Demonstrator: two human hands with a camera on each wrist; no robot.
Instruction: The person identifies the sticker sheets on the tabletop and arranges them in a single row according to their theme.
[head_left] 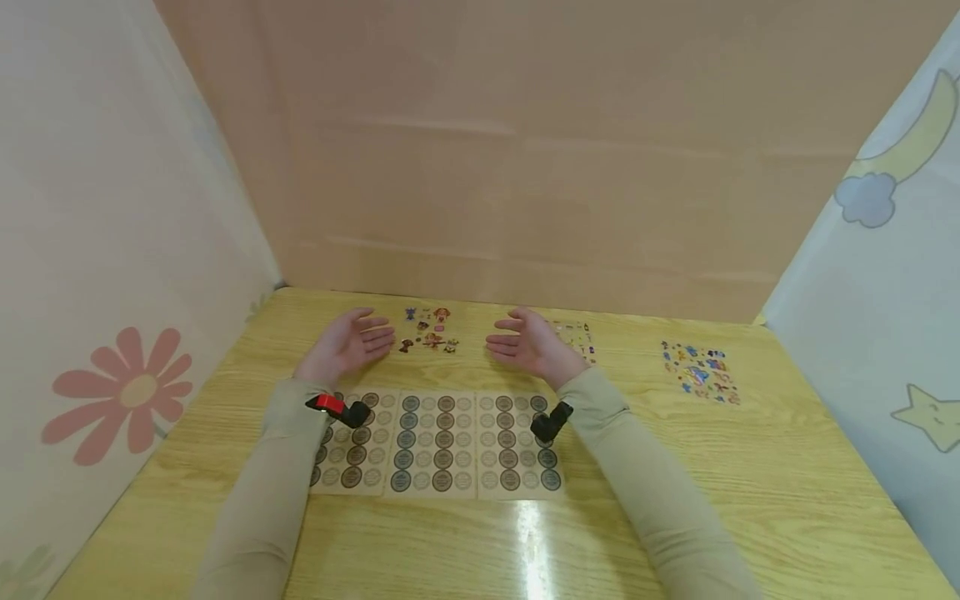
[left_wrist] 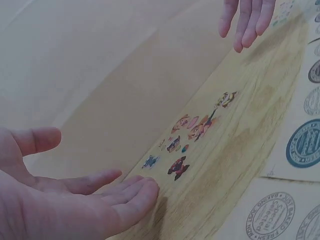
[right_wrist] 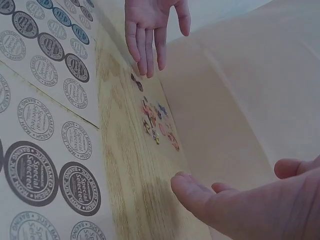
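Note:
My left hand hovers over the back left of the table, palm turned inward and fingers straight, holding nothing. Facing it, my right hand is held the same way, also with nothing in it. Between the two lies a clear sheet of cartoon-character stickers, apart from both hands. Part of a second sticker sheet shows beyond my right hand, which hides the rest. Nearer me, three sheets of round stamp-like labels lie side by side: a left one, a middle one and a right one. "Special Selected" is printed on labels.
A colourful sticker sheet lies farther right on the wooden table. A plain pinkish-brown panel rises along the back edge. Side panels carry a flower at left and a moon at right.

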